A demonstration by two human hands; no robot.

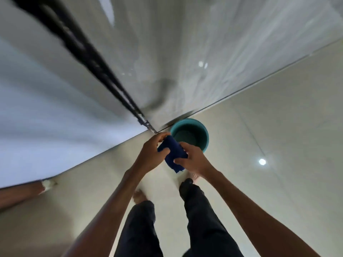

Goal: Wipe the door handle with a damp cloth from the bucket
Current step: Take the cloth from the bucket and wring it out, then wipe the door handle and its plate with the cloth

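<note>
A dark blue cloth [175,153] is held between both hands in front of me. My left hand [152,154] grips its upper left end and my right hand [193,160] grips its lower right part. Just beyond the hands a teal bucket [204,132] stands on the floor against the wall. A long black vertical bar [89,52], likely the door handle, runs down the pale door [46,108] on the left, ending close above my left hand. The view is blurred.
A glossy grey wall panel [204,52] meets the cream tiled floor [269,145] behind the bucket. My legs in dark trousers and bare feet [139,196] stand below the hands. A brown object with a white tip [37,188] lies at the left edge.
</note>
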